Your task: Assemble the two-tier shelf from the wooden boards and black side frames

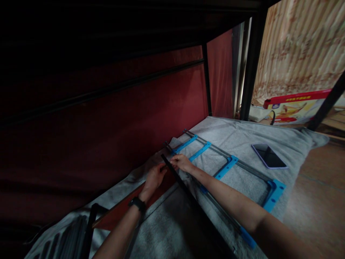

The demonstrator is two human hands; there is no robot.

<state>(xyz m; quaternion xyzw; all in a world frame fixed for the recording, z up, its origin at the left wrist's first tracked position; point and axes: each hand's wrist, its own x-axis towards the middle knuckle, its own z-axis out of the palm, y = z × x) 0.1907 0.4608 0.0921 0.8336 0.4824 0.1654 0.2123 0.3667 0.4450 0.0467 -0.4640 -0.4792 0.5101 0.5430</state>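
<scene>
My left hand [154, 178], with a dark watch [137, 203] on the wrist, and my right hand [182, 162] meet at the far end of a long black bar [185, 189]. Both pinch that end, fingers closed on it. The bar runs from the hands back toward me across a grey blanket [242, 138]. A reddish-brown board [121, 212] lies under my left hand. Just right of my right hand lies a frame of grey metal rods joined by blue plastic brackets [225, 168].
A smartphone [268, 156] lies screen-up on the blanket at the right. A dark red cloth wall [107, 126] hangs behind, with black bed-frame posts [249, 72]. A dark slatted object [70, 233] sits at the lower left. Wooden floor [318, 201] lies to the right.
</scene>
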